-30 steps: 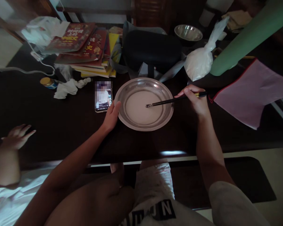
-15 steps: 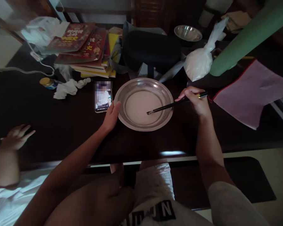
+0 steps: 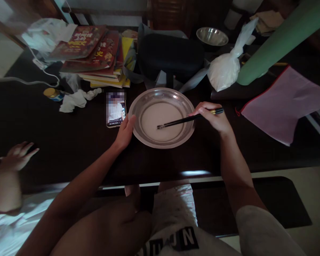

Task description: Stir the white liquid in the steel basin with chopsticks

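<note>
While the metal plate (image 3: 188,106) sat on the dark table (image 3: 69,142) with pale liquid in it, the right hand (image 3: 214,119) gripped chopsticks (image 3: 186,120) whose tips dipped into that liquid. The left hand (image 3: 125,131) clasped the plate's near-left rim. A phone (image 3: 116,108) lay just beside it; 1 other person's hand (image 3: 17,156) rested far left.

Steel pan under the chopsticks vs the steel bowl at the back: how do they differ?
The steel pan is wide and shallow; the steel bowl looks smaller and deeper. The pan holds a pale liquid with the chopsticks dipped in it; nothing shows in the bowl. The left hand grips the pan's rim while the right hand holds the chopsticks; no hand touches the bowl. Both are round, shiny metal, upright on the dark table.
</note>
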A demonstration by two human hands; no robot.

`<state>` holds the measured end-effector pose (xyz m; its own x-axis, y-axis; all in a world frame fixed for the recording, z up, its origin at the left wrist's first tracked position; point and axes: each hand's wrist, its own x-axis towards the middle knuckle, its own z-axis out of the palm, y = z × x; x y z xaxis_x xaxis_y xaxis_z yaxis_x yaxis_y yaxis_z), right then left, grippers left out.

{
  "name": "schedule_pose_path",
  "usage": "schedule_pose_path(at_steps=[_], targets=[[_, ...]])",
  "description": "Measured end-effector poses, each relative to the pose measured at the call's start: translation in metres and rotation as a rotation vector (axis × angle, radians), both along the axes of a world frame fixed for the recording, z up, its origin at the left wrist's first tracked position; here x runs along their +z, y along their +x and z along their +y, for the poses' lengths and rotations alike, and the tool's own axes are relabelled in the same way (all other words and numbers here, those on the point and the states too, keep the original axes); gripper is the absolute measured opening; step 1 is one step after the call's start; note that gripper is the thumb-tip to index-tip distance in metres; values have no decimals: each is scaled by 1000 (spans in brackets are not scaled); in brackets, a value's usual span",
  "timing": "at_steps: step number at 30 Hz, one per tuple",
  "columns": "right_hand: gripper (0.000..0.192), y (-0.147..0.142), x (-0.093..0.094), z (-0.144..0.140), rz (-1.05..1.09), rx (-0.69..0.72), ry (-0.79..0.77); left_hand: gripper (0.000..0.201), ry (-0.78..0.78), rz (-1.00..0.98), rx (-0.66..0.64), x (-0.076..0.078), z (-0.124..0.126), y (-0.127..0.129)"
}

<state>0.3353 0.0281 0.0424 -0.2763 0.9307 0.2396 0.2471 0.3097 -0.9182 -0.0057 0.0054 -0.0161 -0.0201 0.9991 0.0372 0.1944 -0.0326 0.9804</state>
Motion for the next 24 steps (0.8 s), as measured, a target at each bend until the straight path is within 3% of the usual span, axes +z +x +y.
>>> schedule_pose_path(at_steps=[6,13,18,24], targets=[[28,5,2,1,27,-159,89,55,13,14,-14,-2,1,-1],[26,0,-1,2,4,21,28,58,-2,-29,8,-6,2,-1],[27,7,1,3,22,-158,103,55,13,-11,-7,-4,2,-1],[25,2,-2,1,1,15,16,60,17,-8,-11,-3,1,-1]])
